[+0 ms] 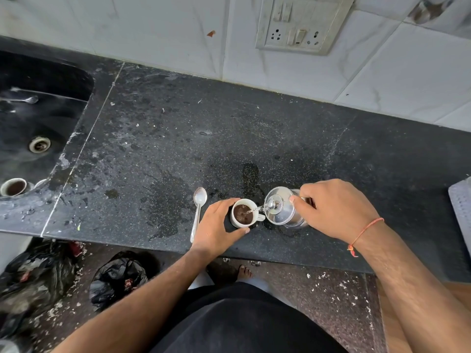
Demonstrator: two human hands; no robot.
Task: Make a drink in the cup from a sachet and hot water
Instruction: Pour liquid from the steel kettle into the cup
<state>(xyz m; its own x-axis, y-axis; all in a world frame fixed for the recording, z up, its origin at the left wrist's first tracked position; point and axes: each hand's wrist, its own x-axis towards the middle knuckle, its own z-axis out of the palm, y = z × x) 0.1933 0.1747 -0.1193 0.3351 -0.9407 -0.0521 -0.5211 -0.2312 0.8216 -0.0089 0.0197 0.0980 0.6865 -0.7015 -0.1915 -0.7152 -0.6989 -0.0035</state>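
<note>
A small white cup [258,218] stands near the front edge of the black counter [178,138], with dark brown liquid inside. My left hand [216,225] curls around the cup's left side, thumb in front. My right hand [334,207] grips the handle of a shiny steel kettle [280,208] with a knobbed lid, tilted left. A thin stream of water runs from its spout into the cup. A steel spoon [198,212] lies on the counter just left of my left hand. No sachet is visible.
A black sink [38,118] at the left holds a spoon and another cup [14,187] with dark liquid. A wall socket panel [298,24] sits above. Wet patches mark the counter. Black rubbish bags [117,278] lie on the floor below.
</note>
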